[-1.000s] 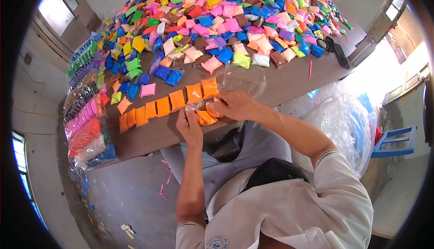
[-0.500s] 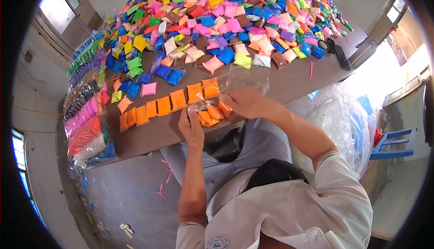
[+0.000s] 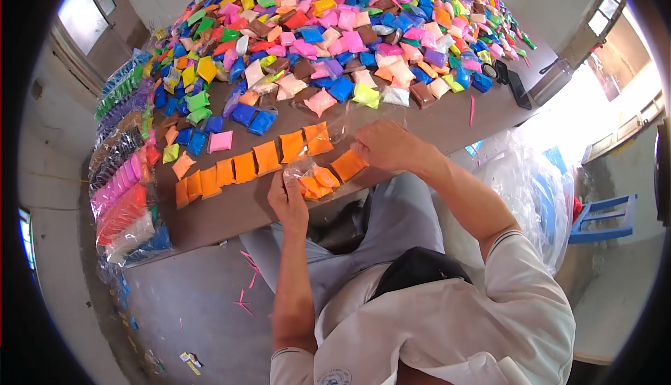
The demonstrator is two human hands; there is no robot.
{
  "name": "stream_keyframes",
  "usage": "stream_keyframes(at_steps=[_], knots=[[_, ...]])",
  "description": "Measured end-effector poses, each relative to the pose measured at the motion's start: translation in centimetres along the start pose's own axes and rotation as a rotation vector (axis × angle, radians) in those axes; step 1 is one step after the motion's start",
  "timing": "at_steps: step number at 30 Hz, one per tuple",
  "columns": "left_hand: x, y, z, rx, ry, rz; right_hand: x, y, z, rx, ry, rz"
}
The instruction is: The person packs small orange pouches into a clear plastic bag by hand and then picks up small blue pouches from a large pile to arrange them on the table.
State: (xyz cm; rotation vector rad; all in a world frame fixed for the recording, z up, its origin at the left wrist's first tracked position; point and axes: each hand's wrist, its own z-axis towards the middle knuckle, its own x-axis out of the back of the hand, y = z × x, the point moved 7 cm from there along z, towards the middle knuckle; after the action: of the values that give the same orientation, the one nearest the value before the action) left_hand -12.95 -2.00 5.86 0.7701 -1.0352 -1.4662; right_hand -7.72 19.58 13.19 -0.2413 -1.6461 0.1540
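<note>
My left hand (image 3: 288, 200) is closed on the edge of a clear plastic bag (image 3: 296, 169) at the table's front edge. Several small orange packets (image 3: 319, 182) lie bunched in the bag. Just right of them, my right hand (image 3: 390, 145) pinches the corner of another orange packet (image 3: 349, 165), which lies flat and slightly tilted. Beyond my hands, a slanting row of orange packets (image 3: 266, 158) runs along the table, side by side. Its right end, an orange packet (image 3: 318, 138), sits near a thin clear film.
A huge heap of mixed-colour packets (image 3: 335, 35) covers the back of the table (image 3: 231, 220). Bagged packets sorted by colour (image 3: 122, 193) line the left edge. A pink stick (image 3: 472, 111), a phone (image 3: 518, 90) and a metal flask (image 3: 552, 83) are at right. Plastic bags (image 3: 521, 196) stand beside me.
My right hand has moved right, away from the bag, drawing one orange packet apart from the bunched ones. My left hand stays at the bag. The whole view has shifted slightly.
</note>
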Motion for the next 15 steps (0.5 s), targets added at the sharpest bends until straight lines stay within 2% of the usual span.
stream_keyframes(at_steps=[3, 6, 12, 15], knots=[[-0.1, 0.1, 0.1, 0.039, -0.035, -0.001, -2.1, -0.1, -0.2, 0.052, -0.023, -0.096], [-0.2, 0.2, 0.2, 0.025, -0.012, -0.005, -2.6, -0.1, 0.1, -0.055, 0.025, -0.036], [-0.1, 0.4, 0.2, 0.024, -0.031, 0.008, -2.2, -0.4, 0.9, -0.059, 0.014, 0.354], [-0.2, 0.9, 0.1, 0.009, -0.012, 0.000, -1.4, -1.6, 0.5, -0.009, 0.045, 0.445]])
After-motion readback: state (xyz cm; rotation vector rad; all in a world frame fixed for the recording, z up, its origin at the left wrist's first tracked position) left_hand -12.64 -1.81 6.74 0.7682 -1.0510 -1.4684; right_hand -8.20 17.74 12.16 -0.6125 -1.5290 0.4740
